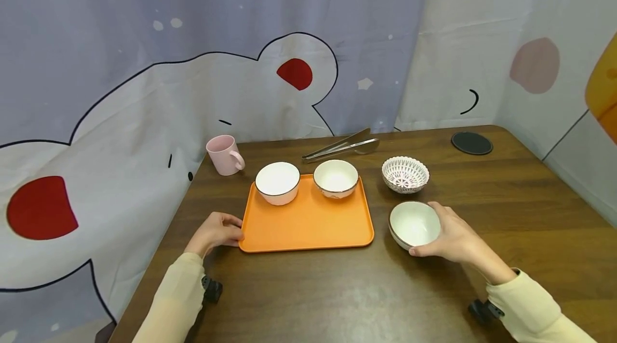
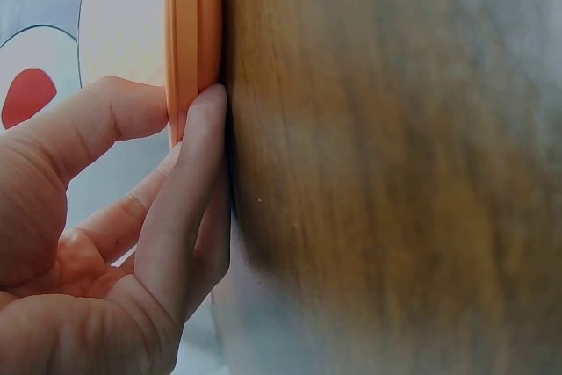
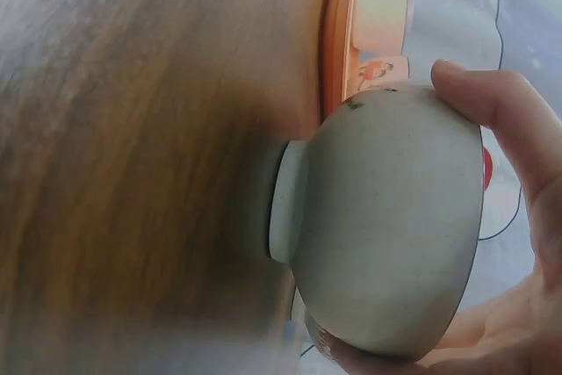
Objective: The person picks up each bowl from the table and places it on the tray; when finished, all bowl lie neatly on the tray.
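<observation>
At the tray's left front corner my left hand pinches the edge of the orange tray. Thumb and fingers meet at the orange rim in the left wrist view. To the right of the tray, my right hand grips a white bowl by its rim, thumb on the near side, fingers around the far side. The right wrist view shows that bowl upright, its foot close to the table; I cannot tell whether it touches. Two bowls stand along the tray's back: a white one and a cream one.
Behind the gripped bowl sits a lattice-patterned white bowl. Metal tongs lie behind the tray. A pink mug stands at the back left, a black round coaster at the back right. A printed curtain hangs behind the table.
</observation>
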{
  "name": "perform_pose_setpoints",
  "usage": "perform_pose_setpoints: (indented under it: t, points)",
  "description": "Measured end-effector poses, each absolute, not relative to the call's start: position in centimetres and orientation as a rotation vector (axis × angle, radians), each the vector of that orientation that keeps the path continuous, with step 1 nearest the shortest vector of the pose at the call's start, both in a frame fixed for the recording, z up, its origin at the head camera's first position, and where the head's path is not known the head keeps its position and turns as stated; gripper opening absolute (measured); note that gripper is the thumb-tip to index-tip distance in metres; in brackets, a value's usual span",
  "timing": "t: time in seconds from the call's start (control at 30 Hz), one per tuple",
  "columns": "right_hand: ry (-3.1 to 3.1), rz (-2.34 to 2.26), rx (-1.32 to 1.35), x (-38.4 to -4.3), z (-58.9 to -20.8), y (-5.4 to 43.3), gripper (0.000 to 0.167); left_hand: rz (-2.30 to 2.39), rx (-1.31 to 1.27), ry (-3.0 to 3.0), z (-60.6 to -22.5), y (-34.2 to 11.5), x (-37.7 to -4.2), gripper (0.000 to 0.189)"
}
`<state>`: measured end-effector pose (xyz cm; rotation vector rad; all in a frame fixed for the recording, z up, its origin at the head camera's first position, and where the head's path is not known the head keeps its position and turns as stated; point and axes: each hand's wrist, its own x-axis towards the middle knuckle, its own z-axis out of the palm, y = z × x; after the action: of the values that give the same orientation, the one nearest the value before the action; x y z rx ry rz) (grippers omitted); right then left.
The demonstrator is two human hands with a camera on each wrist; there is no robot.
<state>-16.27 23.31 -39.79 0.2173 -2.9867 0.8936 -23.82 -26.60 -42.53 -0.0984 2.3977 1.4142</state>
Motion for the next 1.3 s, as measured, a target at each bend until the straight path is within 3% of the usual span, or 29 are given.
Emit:
perform_pose_setpoints:
  t: [1.3]
  points:
    - [-2.925, 0.969, 0.258, -18.0, -38.3, 19.9, 0.114, 1.412, -0.088, 2.405, -42.6, -26.8, -24.0, 0.042]
